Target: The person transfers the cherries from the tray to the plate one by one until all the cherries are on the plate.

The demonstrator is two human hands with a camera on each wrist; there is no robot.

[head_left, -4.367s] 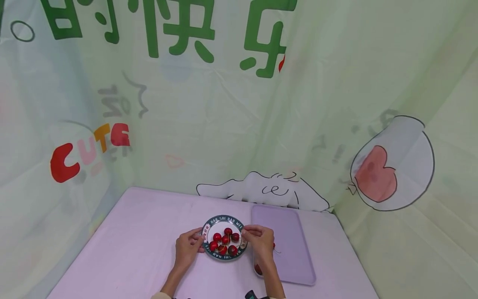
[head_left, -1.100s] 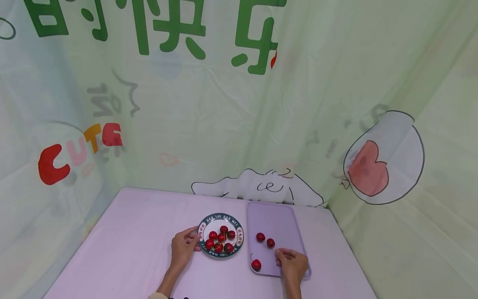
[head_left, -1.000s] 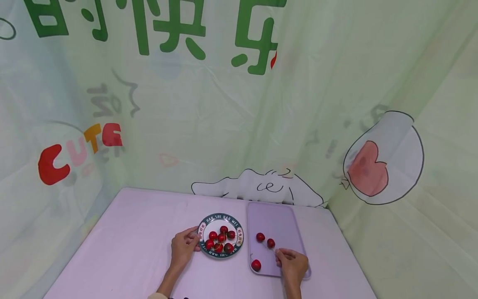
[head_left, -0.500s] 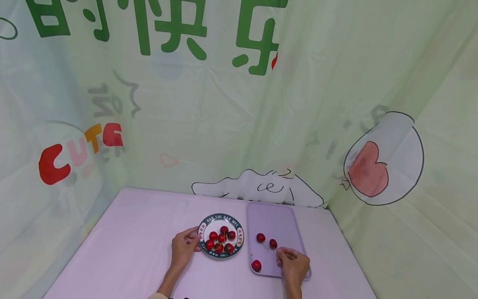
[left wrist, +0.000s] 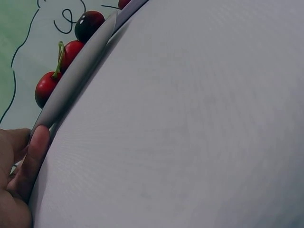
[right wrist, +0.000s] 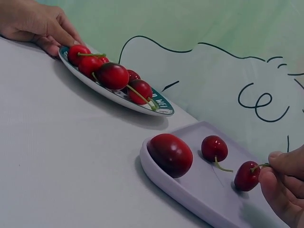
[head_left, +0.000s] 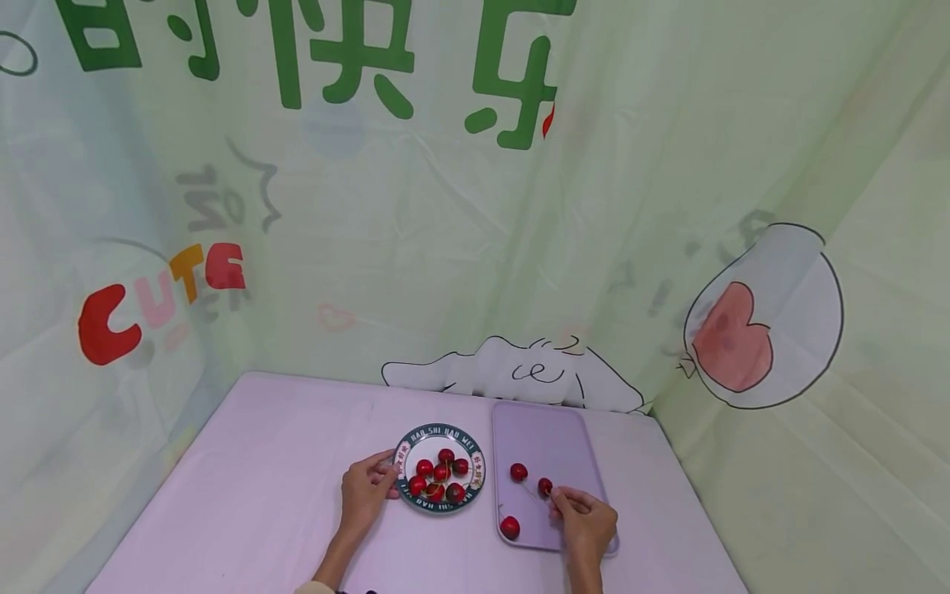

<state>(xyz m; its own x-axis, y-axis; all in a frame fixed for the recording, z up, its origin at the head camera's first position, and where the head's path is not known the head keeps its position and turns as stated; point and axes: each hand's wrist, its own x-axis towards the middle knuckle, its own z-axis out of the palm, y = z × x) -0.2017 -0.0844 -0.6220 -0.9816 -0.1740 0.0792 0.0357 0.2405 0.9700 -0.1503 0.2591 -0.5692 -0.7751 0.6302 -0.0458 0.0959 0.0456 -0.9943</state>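
Note:
My left hand (head_left: 364, 492) grips the left rim of a small round plate (head_left: 479, 470) with a dark green lettered border. Several red cherries (head_left: 443, 473) lie in its middle. In the left wrist view, a finger (left wrist: 38, 149) shows against the plate's underside. Over the purple tray (head_left: 549, 429), my right hand (head_left: 586, 524) pinches the stem of a cherry (right wrist: 247, 176) between thumb and forefinger. That cherry hangs low, close over the tray's surface. Beside it on the tray lies a second cherry (head_left: 519, 472), and a third cherry (head_left: 510, 528) sits in the near left corner.
The plate and tray stand side by side on a pale cloth-covered table (head_left: 297, 462), with a narrow gap between them. A printed curtain (head_left: 445, 247) rises behind the table's far edge and along both sides.
My right hand has left the plate's right rim, gone to the tray and taken a cherry by its stem. Lately that cherry has shifted slightly right. The left hand keeps its grip.

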